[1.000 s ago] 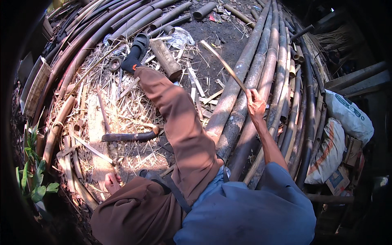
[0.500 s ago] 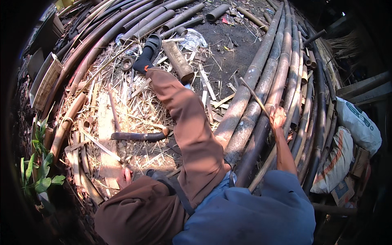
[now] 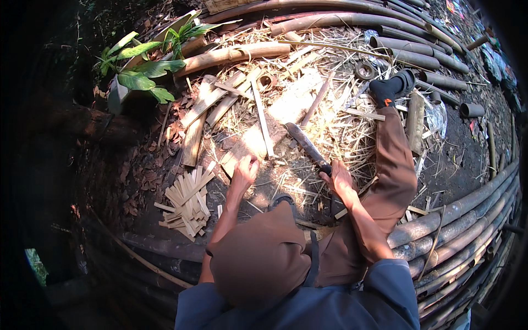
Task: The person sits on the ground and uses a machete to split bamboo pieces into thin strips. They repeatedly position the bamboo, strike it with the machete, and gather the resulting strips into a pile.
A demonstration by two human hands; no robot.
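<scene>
My right hand (image 3: 339, 179) is closed round the handle of a machete (image 3: 306, 146). Its dark curved blade points away to the left, above a flat wooden board (image 3: 250, 140) on the ground. By the board's near end is my left hand (image 3: 245, 169), fingers curled; whatever they may hold is too small to make out. A narrow split bamboo strip (image 3: 262, 118) lies across the board just beyond that hand. A thin stick (image 3: 433, 242) rests across the bamboo poles (image 3: 456, 225) at the right.
A pile of short bamboo slats (image 3: 188, 203) lies left of my left arm. Shavings (image 3: 344, 129) cover the ground ahead. Split bamboo pieces (image 3: 212, 102) and a leafy plant (image 3: 143, 63) are at far left. My outstretched leg (image 3: 391, 165) and a bamboo section (image 3: 415, 124) are on the right.
The view has swung left. My right hand has let go of the thin stick, left on the poles, and now grips the machete. My left hand has come farther into view.
</scene>
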